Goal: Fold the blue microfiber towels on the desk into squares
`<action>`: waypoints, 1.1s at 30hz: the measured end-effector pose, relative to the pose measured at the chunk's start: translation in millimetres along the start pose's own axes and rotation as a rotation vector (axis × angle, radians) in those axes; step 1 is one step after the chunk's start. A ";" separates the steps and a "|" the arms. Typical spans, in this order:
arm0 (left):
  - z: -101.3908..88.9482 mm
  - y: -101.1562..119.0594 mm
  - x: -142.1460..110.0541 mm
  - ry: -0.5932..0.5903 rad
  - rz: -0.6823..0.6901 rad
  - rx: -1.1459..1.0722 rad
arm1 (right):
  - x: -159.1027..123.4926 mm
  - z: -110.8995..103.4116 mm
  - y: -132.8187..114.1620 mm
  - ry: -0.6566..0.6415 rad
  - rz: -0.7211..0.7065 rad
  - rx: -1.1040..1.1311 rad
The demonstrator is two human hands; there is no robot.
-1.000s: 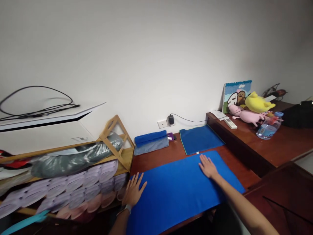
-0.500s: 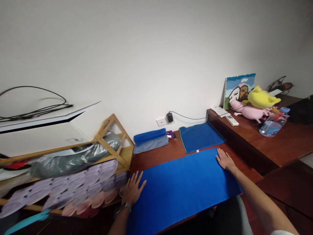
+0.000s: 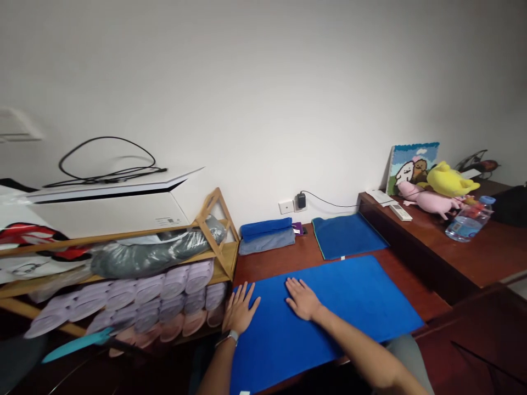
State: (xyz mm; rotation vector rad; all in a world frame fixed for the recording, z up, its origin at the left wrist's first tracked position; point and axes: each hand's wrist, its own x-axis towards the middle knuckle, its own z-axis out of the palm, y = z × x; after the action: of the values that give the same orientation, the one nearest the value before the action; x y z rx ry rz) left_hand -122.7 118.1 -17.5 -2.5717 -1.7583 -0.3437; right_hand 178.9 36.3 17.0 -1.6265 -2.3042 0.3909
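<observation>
Head view: big cloth (image 3: 341,293) lies flat on desk (image 3: 302,258), left hand (image 3: 240,312) at its left edge, right hand (image 3: 303,300) further in, fingers of both extended, gripping nothing. Cloth could wrinkle if either hand drags sideways.

Bright blue rectangular cloth (image 3: 349,302), spread flat on reddish-brown desk (image 3: 284,260), white tag (image 3: 244,393) at near-left corner

We are seeing smooth, matt fabric in the spread cloth (image 3: 354,296), faintly glossy wood in the desk (image 3: 280,263), clear, shiny plastic in the bottle (image 3: 464,227), and plush in the pink toy (image 3: 430,202).
</observation>
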 end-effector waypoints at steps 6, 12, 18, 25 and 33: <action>5.5 -4.9 2.6 0.014 -0.005 0.027 | -29.9 -16.3 59.1 -0.014 0.116 -0.025; 4.7 -9.6 5.9 -0.022 0.000 0.056 | -111.6 -89.8 225.9 0.048 0.602 -0.157; 1.9 -17.4 10.0 -0.099 0.004 0.102 | -152.2 -99.7 310.0 0.145 0.679 -0.165; -4.1 -14.9 13.6 -0.156 -0.008 0.128 | -149.1 -101.9 303.7 0.120 0.702 -0.125; -25.3 1.8 19.2 0.078 0.116 0.188 | -147.3 -121.5 306.0 0.086 0.727 0.026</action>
State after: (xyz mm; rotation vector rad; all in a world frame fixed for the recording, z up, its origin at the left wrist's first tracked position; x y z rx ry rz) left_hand -118.9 131.9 11.0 -2.4782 -1.5288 -0.2592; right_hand 537.6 2.8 -0.4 -2.3713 -1.5660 0.4803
